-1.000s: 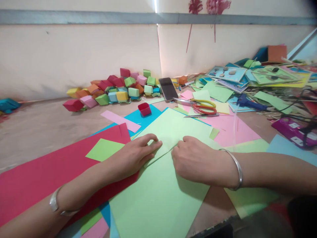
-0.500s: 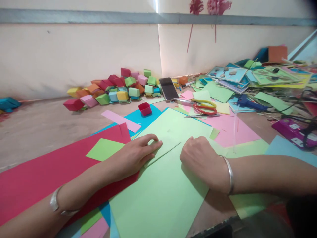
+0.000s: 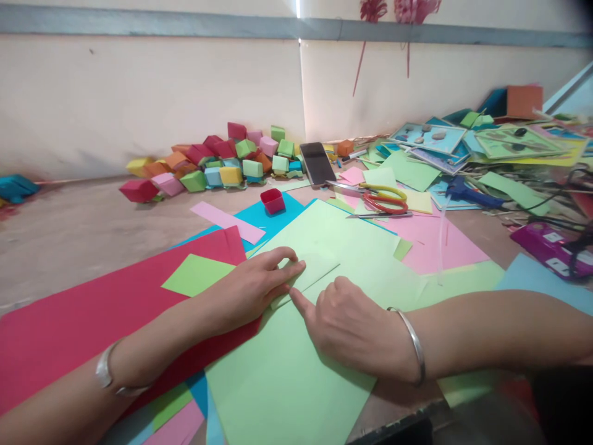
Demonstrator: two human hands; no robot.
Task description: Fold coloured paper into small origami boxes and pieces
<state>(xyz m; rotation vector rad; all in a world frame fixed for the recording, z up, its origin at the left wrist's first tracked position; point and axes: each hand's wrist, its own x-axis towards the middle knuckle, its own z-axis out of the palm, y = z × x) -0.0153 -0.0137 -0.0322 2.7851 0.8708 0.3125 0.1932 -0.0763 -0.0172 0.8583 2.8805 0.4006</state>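
Note:
A large light green paper sheet lies in front of me, with a folded strip across its middle. My left hand rests on the fold's left end, fingers curled and pressing the paper down. Beside it my right hand is mostly closed, its index finger stretched out and pressing along the crease towards the left hand. Each wrist wears a silver bangle. A big red sheet with a small green square lies under my left forearm.
A heap of folded paper boxes sits by the wall, a phone beside it. A small red box, red-handled scissors, a blue glue gun, a purple device and piles of coloured sheets fill the right.
My right hand slid right along the crease, then came back left until its index finger nearly meets the left hand. The left hand has stayed pressing the fold.

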